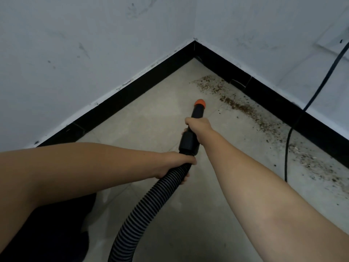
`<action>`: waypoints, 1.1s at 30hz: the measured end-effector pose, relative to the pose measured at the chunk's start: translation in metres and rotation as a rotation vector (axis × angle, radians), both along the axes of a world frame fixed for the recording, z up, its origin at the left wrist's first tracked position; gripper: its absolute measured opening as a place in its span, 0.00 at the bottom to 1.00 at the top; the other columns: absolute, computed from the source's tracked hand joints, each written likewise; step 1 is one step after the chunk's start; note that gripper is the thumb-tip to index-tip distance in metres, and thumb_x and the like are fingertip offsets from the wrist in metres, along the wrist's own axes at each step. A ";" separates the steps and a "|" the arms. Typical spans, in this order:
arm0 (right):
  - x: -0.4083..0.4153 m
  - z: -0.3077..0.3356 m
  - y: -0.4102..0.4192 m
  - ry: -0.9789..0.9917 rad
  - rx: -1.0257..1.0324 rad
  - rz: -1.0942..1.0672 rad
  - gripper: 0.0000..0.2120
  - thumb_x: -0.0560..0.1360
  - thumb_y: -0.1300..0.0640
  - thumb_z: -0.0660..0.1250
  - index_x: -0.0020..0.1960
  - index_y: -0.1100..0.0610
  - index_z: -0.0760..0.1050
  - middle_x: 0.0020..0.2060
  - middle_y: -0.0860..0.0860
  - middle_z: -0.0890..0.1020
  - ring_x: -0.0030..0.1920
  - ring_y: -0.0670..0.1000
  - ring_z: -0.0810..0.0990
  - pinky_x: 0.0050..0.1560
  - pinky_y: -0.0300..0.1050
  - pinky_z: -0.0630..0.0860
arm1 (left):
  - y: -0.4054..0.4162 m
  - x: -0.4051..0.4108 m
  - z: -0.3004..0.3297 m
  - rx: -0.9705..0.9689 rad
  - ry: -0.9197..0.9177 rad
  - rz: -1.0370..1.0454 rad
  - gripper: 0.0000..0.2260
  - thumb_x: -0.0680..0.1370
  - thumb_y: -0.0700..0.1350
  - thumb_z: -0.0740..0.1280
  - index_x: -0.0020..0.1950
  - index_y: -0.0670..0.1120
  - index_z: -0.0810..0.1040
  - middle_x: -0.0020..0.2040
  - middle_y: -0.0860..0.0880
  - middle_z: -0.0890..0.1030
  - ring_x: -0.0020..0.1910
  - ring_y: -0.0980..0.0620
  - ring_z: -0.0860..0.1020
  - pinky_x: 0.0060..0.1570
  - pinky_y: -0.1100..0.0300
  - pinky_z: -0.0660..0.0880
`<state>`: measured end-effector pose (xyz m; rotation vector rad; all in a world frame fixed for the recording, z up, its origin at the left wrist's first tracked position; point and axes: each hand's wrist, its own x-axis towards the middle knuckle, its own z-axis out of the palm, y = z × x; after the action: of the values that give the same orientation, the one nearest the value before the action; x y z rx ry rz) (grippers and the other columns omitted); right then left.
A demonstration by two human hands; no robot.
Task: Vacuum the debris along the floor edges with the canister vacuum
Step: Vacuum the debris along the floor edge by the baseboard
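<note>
A bare room corner indoors, possibly in a home or an unfurnished unit, is shown. Scuffed white walls [94, 53] are met by a black skirting [132, 87] above a pale tiled floor [151, 120]. Brown debris [236, 104] is strewn along the right-hand edge, and a black cable [287, 148] is trailed down the wall onto the tiles.

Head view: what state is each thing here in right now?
Nozzle: orange tip pointed toward the corner, left of the debris.
Hose: bent, gripped near its cuff by the left hand.
Right hand: grips the nozzle's black tube.
Debris: strewn along the right baseboard.
Cable: hanging down the wall to the floor.
</note>
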<state>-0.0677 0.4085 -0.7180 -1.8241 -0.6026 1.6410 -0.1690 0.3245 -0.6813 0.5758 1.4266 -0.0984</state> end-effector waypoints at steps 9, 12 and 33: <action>-0.026 0.004 -0.012 -0.075 -0.061 -0.183 0.12 0.72 0.62 0.66 0.52 0.61 0.66 0.38 0.58 0.79 0.40 0.58 0.81 0.49 0.55 0.81 | 0.004 -0.042 -0.002 0.034 -0.057 -0.151 0.11 0.77 0.47 0.69 0.48 0.40 0.72 0.32 0.44 0.77 0.26 0.49 0.76 0.30 0.58 0.77; -0.036 0.013 -0.001 -0.095 -0.065 -0.214 0.15 0.72 0.62 0.66 0.56 0.62 0.66 0.43 0.60 0.80 0.47 0.60 0.83 0.53 0.58 0.80 | 0.020 -0.055 0.002 0.070 -0.094 -0.190 0.10 0.77 0.46 0.68 0.47 0.41 0.72 0.31 0.44 0.76 0.25 0.50 0.76 0.29 0.58 0.77; -0.011 0.006 -0.039 -0.017 -0.079 -0.716 0.12 0.73 0.63 0.65 0.55 0.61 0.66 0.36 0.58 0.79 0.28 0.53 0.80 0.23 0.41 0.77 | 0.051 -0.059 -0.018 -0.147 -0.301 -0.555 0.09 0.77 0.46 0.67 0.48 0.43 0.70 0.30 0.46 0.76 0.25 0.51 0.75 0.27 0.61 0.75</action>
<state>-0.0786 0.3691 -0.7124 -1.8135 0.1223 1.1661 -0.2281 0.3751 -0.6994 0.8142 0.9308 -0.5312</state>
